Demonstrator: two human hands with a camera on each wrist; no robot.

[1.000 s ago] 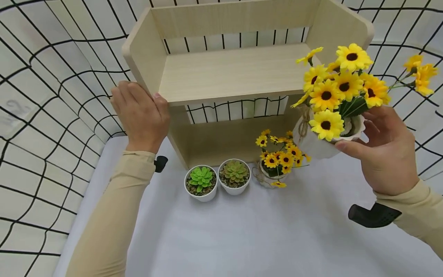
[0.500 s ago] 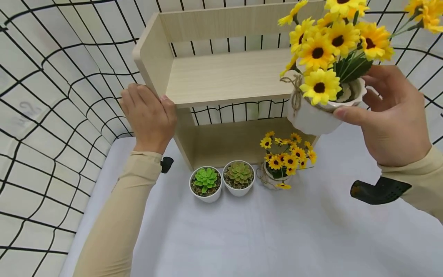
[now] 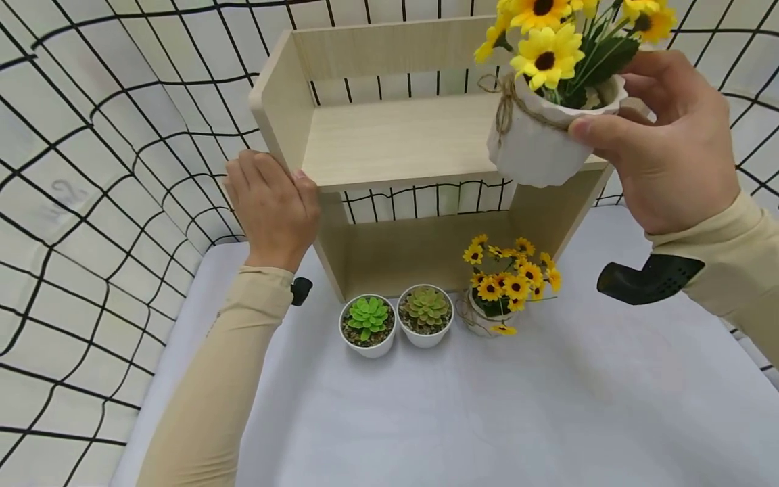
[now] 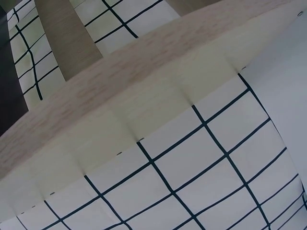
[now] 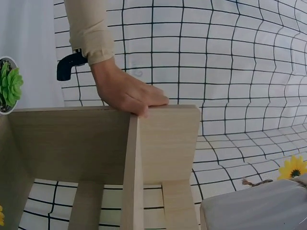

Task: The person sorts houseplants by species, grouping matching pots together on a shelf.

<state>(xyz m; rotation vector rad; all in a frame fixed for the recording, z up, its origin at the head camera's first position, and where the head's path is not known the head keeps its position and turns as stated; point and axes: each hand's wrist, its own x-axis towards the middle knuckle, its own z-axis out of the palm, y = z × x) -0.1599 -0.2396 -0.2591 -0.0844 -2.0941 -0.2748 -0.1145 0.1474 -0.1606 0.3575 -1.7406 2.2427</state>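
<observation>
My right hand (image 3: 663, 142) grips a white ribbed pot of yellow sunflowers (image 3: 538, 145), tied with twine, in the air at the right end of the wooden shelf's upper board (image 3: 402, 138). A corner of that pot (image 5: 259, 211) shows in the right wrist view. My left hand (image 3: 274, 210) rests against the shelf's left side panel (image 3: 280, 101), fingers laid on its outer face; the same hand (image 5: 127, 93) appears in the right wrist view. The left wrist view shows only the panel (image 4: 120, 105) and the grid backdrop.
On the white table (image 3: 487, 419) in front of the shelf stand two small white pots of succulents (image 3: 368, 325) (image 3: 426, 315) and a smaller sunflower pot (image 3: 502, 287). A white sheet with a black grid (image 3: 91, 169) surrounds the table at the back and sides.
My right hand has lifted the sunflower pot up and a little left, from table height beside the shelf to the level of the upper board. The left hand stays on the side panel.
</observation>
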